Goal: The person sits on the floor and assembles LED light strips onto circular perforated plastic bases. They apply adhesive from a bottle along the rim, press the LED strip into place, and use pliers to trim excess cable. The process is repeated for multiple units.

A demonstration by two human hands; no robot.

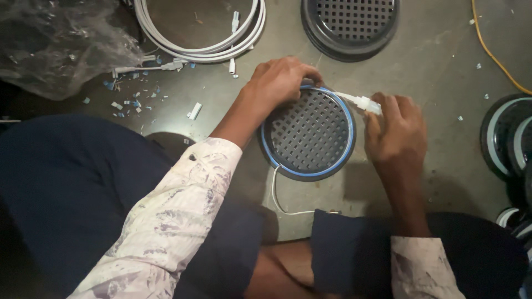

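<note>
Person sits on the floor (432, 61), legs in dark trousers, patterned light sleeves. A round dark grille (308, 133) with a square-hole grid lies flat on the floor between the two hands, in front of the knees. A blue-white strip (348, 145) runs around the grille's rim.

Left hand (282, 80) rests on the upper left rim of the grille, fingers curled down over the edge, pressing on the rim and the strip there. Right hand (396, 130) is just beside the grille's right edge, fingers closed around a small white connector (367, 103) at the end of the strip; the connector sticks out toward the upper right of the rim. A thin white wire (280, 199) leaves the lower left of the grille and trails toward the right knee.

A second grille (350, 25) of the same kind sits farther up, well apart from the hands. A coil of white strip (205, 39) lies at upper left, with small blue and white scraps (133, 97) near it. Crumpled clear plastic bag (52, 44) at far left. Yellow cable (493, 52) at upper right. More round parts (507, 138) stacked at right edge.
</note>
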